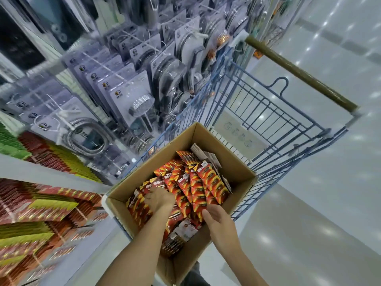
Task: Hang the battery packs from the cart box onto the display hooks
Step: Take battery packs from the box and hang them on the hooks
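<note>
Right hand [218,218]: low in the middle of the frame, at the near edge of the pile. Its fingers curl in beside the packs. I cannot tell if they hold one yet.
Left hand [159,198]: just left of it, reaching down into the pile. The fingers dig in among the packs, and their tips are hidden, so I cannot tell if they grip.
Battery packs [198,182]: red and orange cards, lots of them, lying in a heap inside the box.
Box [237,159]: brown cardboard, open on top, sitting in the cart in the middle of the frame.
Cart [268,112]: blue wire, going off to the upper right.
Shelf packs [41,203]: red and yellow rows at the lower left, blurry.
Step now: picking packs out of the box, I think.
Next move: get a firm hold on a few packs, lift them out, then turn left to find a hook. The hooks are too blurry to see.
</note>
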Demonstrator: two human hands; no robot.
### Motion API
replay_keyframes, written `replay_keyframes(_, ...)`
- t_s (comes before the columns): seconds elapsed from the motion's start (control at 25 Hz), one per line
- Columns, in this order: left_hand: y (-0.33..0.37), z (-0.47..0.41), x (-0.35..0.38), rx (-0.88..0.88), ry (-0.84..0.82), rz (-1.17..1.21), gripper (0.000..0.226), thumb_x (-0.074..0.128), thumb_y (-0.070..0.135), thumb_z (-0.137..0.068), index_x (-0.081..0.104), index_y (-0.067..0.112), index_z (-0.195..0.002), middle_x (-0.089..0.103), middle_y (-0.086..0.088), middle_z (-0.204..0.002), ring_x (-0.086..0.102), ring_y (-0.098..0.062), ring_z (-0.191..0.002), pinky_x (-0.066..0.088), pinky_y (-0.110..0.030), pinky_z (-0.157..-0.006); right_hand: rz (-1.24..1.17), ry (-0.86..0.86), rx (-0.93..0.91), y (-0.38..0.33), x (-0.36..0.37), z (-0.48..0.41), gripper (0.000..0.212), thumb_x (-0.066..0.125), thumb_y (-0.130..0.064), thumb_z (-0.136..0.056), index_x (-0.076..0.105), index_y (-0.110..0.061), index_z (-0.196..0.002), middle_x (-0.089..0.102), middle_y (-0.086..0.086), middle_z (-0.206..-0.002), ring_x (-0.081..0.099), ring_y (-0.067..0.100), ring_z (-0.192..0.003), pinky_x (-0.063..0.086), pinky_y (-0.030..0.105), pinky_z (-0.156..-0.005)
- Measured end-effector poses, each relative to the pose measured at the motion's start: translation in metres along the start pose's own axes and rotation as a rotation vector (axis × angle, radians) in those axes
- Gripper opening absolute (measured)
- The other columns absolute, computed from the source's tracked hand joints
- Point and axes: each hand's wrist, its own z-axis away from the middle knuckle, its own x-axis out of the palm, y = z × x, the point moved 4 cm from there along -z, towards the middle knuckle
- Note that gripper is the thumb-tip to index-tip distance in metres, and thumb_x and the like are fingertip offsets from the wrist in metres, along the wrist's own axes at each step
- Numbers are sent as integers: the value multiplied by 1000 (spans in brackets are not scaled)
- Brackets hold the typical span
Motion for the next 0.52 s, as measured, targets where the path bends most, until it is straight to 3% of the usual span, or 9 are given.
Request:
replay_keyframes(0.08,2,-4,4,25,7,-47,56,67,30,-97,46,1,-140,57,-19,-140,58,-35,-124,54,-40,-93,10,-3,4,-1,-1,-5,37,56,-40,-103,58,-23,-136,60,-13,-122,57,8,-117,42,20,-96)
replay_keyframes(0.16,1,1,-2,49,20,84,41,65,20,-100,52,0,-134,64,-15,-129,65,-32,-113,55,-34,-67,21,-6,2,-4,-2,-15,41,56,-40,-103,56,-21,-139,61,-11,-126,57,10,-119,44,23,-99)
replay_keyframes(0.2,-3,5,-9,70,60,165,37,65,18,-101,53,1,-132,64,-14,-128,64,-33,-115,55,-35,-69,39,0,0,-7,-2,-23,44,55,-41,-103,54,-19,-141,61,-7,-131,57,13,-121,46,27,-102)
replay_keyframes(0.28,-12,18,-30,145,161,340,27,66,19,-100,56,9,-123,64,-14,-126,62,-36,-119,53,-46,-93,91,0,14,-14,-2,-49,49,54,-41,-104,50,-15,-146,59,1,-140,56,19,-127,46,35,-108)
replay_keyframes(0.32,-18,26,-40,198,175,426,20,66,21,-100,57,15,-117,65,-10,-121,63,-33,-115,51,-48,-98,118,-9,34,-19,-3,-64,50,52,-40,-104,48,-14,-147,58,3,-141,56,22,-129,44,37,-109)
replay_keyframes(0.44,-44,60,-67,260,95,595,16,67,26,-100,58,25,-114,69,3,-106,68,-18,-95,51,-37,-84,201,-11,48,-33,-7,-111,43,51,-34,-105,51,-11,-142,61,7,-137,57,27,-127,44,36,-104)
replay_keyframes(0.52,-63,79,-80,258,-3,703,20,71,29,-96,64,28,-115,75,6,-101,73,-16,-88,53,-35,-78,276,7,60,-37,-11,-132,37,51,-30,-105,55,-9,-136,63,10,-133,58,30,-126,44,32,-97)
